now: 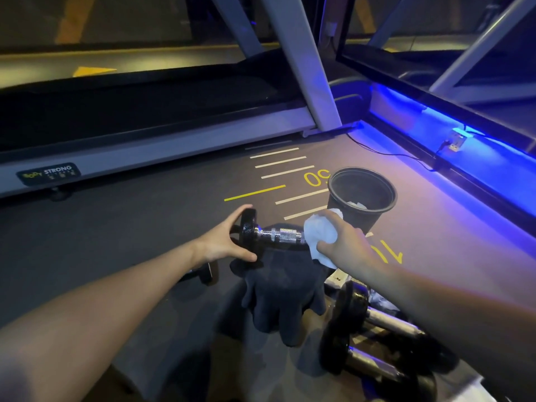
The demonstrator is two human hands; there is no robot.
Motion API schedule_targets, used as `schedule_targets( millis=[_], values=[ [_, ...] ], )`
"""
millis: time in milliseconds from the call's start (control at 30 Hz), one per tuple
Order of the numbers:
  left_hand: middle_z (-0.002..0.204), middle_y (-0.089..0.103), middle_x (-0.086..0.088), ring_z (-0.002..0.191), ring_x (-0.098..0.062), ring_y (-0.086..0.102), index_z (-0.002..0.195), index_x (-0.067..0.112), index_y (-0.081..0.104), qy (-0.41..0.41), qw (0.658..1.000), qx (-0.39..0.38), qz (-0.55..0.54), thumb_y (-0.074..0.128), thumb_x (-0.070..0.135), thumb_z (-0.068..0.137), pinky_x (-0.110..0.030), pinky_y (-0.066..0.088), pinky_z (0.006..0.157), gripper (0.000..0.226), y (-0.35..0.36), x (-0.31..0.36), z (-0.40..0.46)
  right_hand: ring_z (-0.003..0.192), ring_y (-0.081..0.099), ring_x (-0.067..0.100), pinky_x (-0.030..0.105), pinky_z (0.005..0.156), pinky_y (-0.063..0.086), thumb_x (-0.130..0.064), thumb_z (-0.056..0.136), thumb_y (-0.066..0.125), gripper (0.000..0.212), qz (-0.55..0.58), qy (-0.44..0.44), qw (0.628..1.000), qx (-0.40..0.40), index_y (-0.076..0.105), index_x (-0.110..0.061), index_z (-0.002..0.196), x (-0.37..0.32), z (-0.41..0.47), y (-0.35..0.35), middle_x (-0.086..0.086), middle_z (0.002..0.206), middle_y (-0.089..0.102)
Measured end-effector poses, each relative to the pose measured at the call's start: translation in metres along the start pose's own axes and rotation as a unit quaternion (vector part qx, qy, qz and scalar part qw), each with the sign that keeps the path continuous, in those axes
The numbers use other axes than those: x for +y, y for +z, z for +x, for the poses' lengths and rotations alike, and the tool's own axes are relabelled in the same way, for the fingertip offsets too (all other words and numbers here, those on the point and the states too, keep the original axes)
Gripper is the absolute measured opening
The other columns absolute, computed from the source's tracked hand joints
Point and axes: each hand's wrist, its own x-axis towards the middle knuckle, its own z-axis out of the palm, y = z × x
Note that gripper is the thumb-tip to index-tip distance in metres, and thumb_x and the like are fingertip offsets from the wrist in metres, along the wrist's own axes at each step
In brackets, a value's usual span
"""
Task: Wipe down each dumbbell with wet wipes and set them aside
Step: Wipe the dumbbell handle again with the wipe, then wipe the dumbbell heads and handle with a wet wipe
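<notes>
A dumbbell [274, 235] with a chrome handle and black end plates lies across a dark cloth [282, 288] on my knee. My left hand [224, 240] grips its left end plate, thumb below and fingers over the top. My right hand [345, 242] holds a crumpled white wet wipe [319, 235] around the dumbbell's right end, which is hidden by the wipe. Two more dumbbells [374, 340] lie at the lower right under my right forearm. Another dumbbell [203, 274] lies on the floor under my left wrist, mostly hidden.
A black bin [362, 195] with used wipes inside stands on the floor just beyond my right hand. A treadmill [145, 152] runs along the left and back. A blue-lit ledge [464, 158] with a cable borders the right. The floor has yellow and white markings.
</notes>
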Motion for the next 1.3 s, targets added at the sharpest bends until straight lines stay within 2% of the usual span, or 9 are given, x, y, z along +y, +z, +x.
schedule_targets(
  millis=[133,300,400,533,667,800,933,1033,1300],
  values=[
    [0.129,0.060,-0.007,0.118,-0.005,0.061,0.150,0.048,0.031,0.032,0.999,0.025,0.021,0.091,-0.001,0.067,-0.008,0.048,0.086,0.113,-0.011,0.024,-0.005,0.096,0.056,0.028,0.029,0.067,0.044,-0.015,0.084,0.060,0.062,0.042,-0.015,0.998,0.033,0.044,-0.043,0.138,-0.005,-0.004,-0.005,0.010,0.117,0.063],
    [0.124,0.064,-0.011,0.115,-0.022,0.067,0.143,0.061,0.039,0.091,0.992,0.084,-0.026,0.094,0.027,0.054,-0.034,0.048,0.106,0.110,-0.039,0.054,-0.021,0.096,0.056,0.025,0.023,0.061,0.044,-0.016,0.082,0.065,0.056,0.105,-0.045,0.991,0.065,0.050,-0.045,0.129,-0.025,-0.004,-0.010,0.002,0.113,0.062],
    [0.124,0.064,-0.009,0.112,-0.019,0.069,0.141,0.057,0.046,0.105,0.989,0.098,-0.034,0.091,0.035,0.054,-0.028,0.050,0.102,0.100,-0.045,0.060,-0.025,0.103,0.054,0.023,0.030,0.070,0.043,-0.019,0.082,0.068,0.055,0.133,-0.037,0.989,0.051,0.051,-0.043,0.129,-0.028,-0.006,-0.003,-0.002,0.116,0.058],
    [0.130,0.058,-0.010,0.111,-0.016,0.069,0.135,0.059,0.047,0.097,0.993,0.072,0.003,0.095,0.022,0.060,-0.015,0.050,0.090,0.096,-0.038,0.050,-0.030,0.097,0.061,0.029,0.042,0.082,0.054,-0.043,0.075,0.062,0.052,0.036,-0.005,0.999,0.006,0.041,-0.046,0.122,-0.017,-0.018,0.022,0.003,0.111,0.062],
    [0.128,0.057,-0.008,0.110,-0.016,0.069,0.133,0.065,0.047,0.088,0.993,0.074,0.004,0.093,0.039,0.053,-0.018,0.051,0.092,0.096,-0.040,0.045,-0.031,0.091,0.063,0.028,0.039,0.074,0.056,-0.045,0.071,0.058,0.059,0.009,0.016,1.000,-0.016,0.037,-0.051,0.126,-0.019,-0.013,0.022,0.005,0.103,0.061],
    [0.129,0.056,-0.007,0.107,-0.009,0.067,0.144,0.051,0.045,0.093,0.993,0.068,0.007,0.095,0.016,0.066,-0.014,0.049,0.091,0.099,-0.039,0.046,-0.030,0.104,0.057,0.029,0.040,0.083,0.051,-0.051,0.081,0.063,0.057,-0.081,0.008,0.997,-0.007,0.043,-0.047,0.135,-0.019,-0.002,0.012,0.005,0.125,0.044],
    [0.122,0.055,0.002,0.099,0.005,0.066,0.144,0.047,0.043,0.094,0.994,0.064,0.004,0.088,0.005,0.072,-0.010,0.048,0.086,0.094,-0.036,0.051,-0.032,0.126,0.039,0.031,0.044,0.102,0.034,-0.068,0.078,0.054,0.062,-0.305,-0.072,0.947,0.069,0.053,-0.040,0.133,-0.020,-0.001,0.007,0.007,0.131,0.043],
    [0.122,0.056,0.002,0.100,0.001,0.067,0.142,0.050,0.043,0.097,0.993,0.063,0.004,0.088,0.006,0.073,-0.012,0.049,0.085,0.093,-0.036,0.049,-0.032,0.129,0.040,0.034,0.051,0.110,0.026,-0.066,0.078,0.057,0.058,-0.381,-0.185,0.899,0.107,0.066,-0.031,0.123,-0.022,0.000,0.004,0.012,0.132,0.050],
    [0.126,0.054,0.001,0.108,-0.006,0.065,0.138,0.057,0.044,0.099,0.993,0.067,0.005,0.089,0.010,0.072,-0.013,0.049,0.091,0.093,-0.036,0.048,-0.031,0.101,0.060,0.026,0.037,0.083,0.036,-0.043,0.097,0.048,0.029,-0.365,-0.225,0.899,0.092,0.073,-0.033,0.108,-0.039,-0.001,0.008,-0.003,0.100,0.064]
  ],
)
